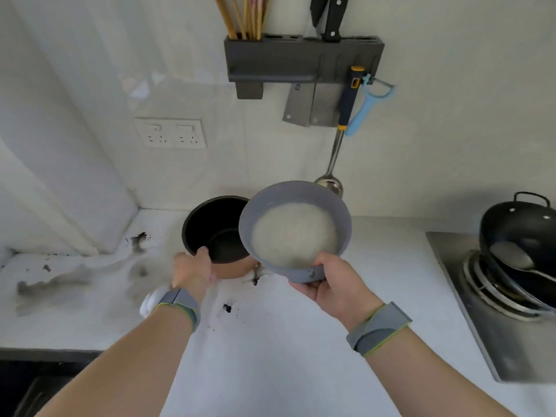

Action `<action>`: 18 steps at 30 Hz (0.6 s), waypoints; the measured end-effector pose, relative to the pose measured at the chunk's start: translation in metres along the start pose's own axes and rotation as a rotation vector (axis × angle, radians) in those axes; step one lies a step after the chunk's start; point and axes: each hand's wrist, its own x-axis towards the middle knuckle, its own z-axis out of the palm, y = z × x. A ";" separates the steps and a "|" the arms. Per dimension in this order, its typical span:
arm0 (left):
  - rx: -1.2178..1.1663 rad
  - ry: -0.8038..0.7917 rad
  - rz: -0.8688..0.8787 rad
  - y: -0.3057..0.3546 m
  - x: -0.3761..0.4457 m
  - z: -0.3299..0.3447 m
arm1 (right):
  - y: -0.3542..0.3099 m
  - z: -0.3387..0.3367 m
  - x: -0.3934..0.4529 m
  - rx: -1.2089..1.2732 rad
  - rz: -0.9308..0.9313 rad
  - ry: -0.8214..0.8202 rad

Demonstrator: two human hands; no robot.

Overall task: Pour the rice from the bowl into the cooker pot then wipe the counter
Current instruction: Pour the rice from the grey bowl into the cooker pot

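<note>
Grey bowl (296,206), white rice (293,234), black-lined pot (216,227), white counter (285,341) with dark stains.

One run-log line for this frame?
phase: pre-pour | right hand: holds rice bowl | left hand: grips cooker pot rim | counter: stained

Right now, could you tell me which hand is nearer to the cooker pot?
Left. The left hand grips the cooker pot at its near rim; the right hand holds the bowl beside it.
</note>
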 end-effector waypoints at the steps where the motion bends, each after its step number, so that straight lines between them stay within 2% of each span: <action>1: -0.051 -0.014 -0.043 0.001 0.007 -0.003 | -0.002 -0.003 -0.002 0.006 -0.001 0.007; 5: -0.213 -0.088 -0.152 0.004 0.038 0.003 | -0.011 -0.019 -0.001 0.032 -0.035 0.078; 11: -0.278 -0.196 -0.067 -0.005 0.060 0.005 | -0.012 -0.029 0.007 0.108 -0.071 0.182; 18: -0.108 -0.290 -0.017 -0.030 0.060 -0.016 | -0.011 -0.025 0.019 0.017 -0.078 0.201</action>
